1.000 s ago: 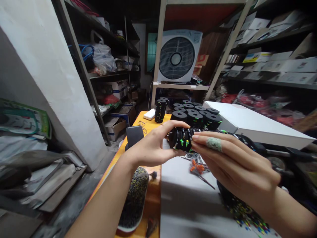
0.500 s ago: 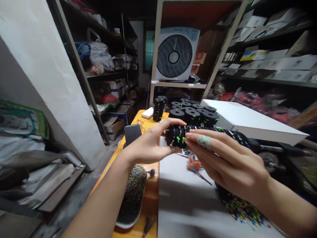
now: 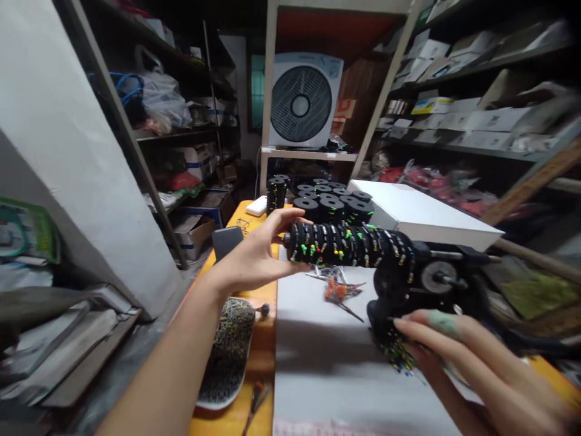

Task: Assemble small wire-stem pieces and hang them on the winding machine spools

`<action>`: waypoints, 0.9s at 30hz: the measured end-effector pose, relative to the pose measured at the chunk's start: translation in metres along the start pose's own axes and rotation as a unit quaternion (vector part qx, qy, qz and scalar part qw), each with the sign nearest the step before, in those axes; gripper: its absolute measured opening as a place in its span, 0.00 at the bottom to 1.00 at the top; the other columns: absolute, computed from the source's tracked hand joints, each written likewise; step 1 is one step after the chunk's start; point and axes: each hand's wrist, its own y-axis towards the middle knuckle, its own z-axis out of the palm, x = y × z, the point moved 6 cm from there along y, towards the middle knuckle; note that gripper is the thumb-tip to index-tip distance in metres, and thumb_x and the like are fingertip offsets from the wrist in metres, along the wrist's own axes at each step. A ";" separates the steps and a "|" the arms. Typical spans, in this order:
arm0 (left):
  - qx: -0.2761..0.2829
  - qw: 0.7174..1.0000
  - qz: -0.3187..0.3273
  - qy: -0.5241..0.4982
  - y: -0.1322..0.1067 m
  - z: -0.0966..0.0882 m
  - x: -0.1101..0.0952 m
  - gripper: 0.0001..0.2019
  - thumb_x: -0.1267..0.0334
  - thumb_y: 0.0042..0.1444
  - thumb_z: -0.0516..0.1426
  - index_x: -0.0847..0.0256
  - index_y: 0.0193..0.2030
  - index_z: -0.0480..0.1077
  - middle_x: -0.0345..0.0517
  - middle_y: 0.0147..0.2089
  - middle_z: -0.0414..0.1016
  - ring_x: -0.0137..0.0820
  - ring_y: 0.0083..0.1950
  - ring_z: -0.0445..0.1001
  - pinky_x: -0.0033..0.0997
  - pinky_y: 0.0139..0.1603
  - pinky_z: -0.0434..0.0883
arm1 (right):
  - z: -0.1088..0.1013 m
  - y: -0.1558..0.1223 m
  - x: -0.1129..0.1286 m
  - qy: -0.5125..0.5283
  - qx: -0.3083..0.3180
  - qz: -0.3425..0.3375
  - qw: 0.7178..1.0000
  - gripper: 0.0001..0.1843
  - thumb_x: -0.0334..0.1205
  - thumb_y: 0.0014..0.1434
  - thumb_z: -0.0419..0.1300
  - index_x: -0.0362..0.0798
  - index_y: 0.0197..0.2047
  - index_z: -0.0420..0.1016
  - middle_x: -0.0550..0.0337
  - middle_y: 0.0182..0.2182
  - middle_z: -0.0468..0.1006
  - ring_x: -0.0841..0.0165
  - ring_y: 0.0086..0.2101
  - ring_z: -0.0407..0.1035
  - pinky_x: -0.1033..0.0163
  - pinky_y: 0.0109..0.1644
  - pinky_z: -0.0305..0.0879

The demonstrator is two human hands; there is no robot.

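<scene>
My left hand (image 3: 256,254) grips the left end of a long row of black spools (image 3: 349,245) dotted with green and yellow beads. The row is threaded on a rod that runs into a small black machine (image 3: 431,281) at the right. My right hand (image 3: 458,345), a green plaster on one finger, hovers low with its fingers stretched out over a black dish of coloured beads (image 3: 394,345). It holds nothing that I can see.
Stacks of black spools (image 3: 333,206) stand at the far end of the orange table (image 3: 236,418), beside a white box (image 3: 422,212). A white tray of tiny beads (image 3: 224,351) lies near the left edge. Orange beads (image 3: 336,290) lie on the grey mat. Shelves and a fan (image 3: 302,103) stand behind.
My right hand has left the spool row and dropped down and right toward the bead dish. The left hand keeps its grip. The view has swung right, showing the machine.
</scene>
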 end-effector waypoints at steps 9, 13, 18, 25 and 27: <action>-0.006 1.000 0.022 0.008 0.001 0.000 -0.002 0.24 0.66 0.52 0.65 0.54 0.53 0.61 0.47 0.55 0.68 0.37 0.57 0.69 0.40 0.60 0.65 | 0.054 -0.030 -0.023 0.015 0.251 0.144 0.957 0.10 0.34 0.65 0.51 0.51 0.36 0.73 0.57 0.34 0.74 0.65 0.34 0.74 0.60 0.36 0.73; -0.006 1.000 0.024 0.005 0.001 0.000 -0.001 0.24 0.66 0.52 0.66 0.54 0.53 0.61 0.48 0.57 0.68 0.37 0.58 0.69 0.40 0.60 0.65 | 0.063 -0.025 -0.030 -0.002 0.237 0.156 0.959 0.13 0.35 0.66 0.51 0.52 0.42 0.77 0.55 0.35 0.76 0.63 0.34 0.76 0.57 0.37 0.74; -0.004 1.000 0.026 0.011 0.001 0.000 -0.001 0.24 0.66 0.53 0.65 0.55 0.53 0.60 0.49 0.57 0.68 0.38 0.59 0.68 0.40 0.62 0.64 | 0.065 -0.023 -0.026 -0.012 0.215 0.152 0.965 0.13 0.33 0.63 0.53 0.52 0.38 0.80 0.56 0.32 0.77 0.62 0.32 0.77 0.58 0.33 0.75; -0.006 1.000 0.011 0.004 0.000 -0.001 0.000 0.24 0.69 0.52 0.65 0.54 0.53 0.61 0.48 0.57 0.68 0.39 0.60 0.68 0.41 0.60 0.65 | 0.063 -0.024 -0.019 0.036 0.218 0.134 0.966 0.12 0.34 0.64 0.52 0.53 0.35 0.76 0.57 0.32 0.77 0.65 0.32 0.77 0.63 0.34 0.75; -0.010 1.000 0.013 0.003 0.000 -0.001 -0.001 0.25 0.69 0.51 0.65 0.54 0.53 0.61 0.47 0.56 0.68 0.39 0.60 0.68 0.41 0.61 0.65 | 0.061 -0.023 -0.016 0.017 0.207 0.111 0.972 0.12 0.32 0.63 0.51 0.52 0.39 0.76 0.54 0.36 0.78 0.64 0.34 0.78 0.62 0.36 0.77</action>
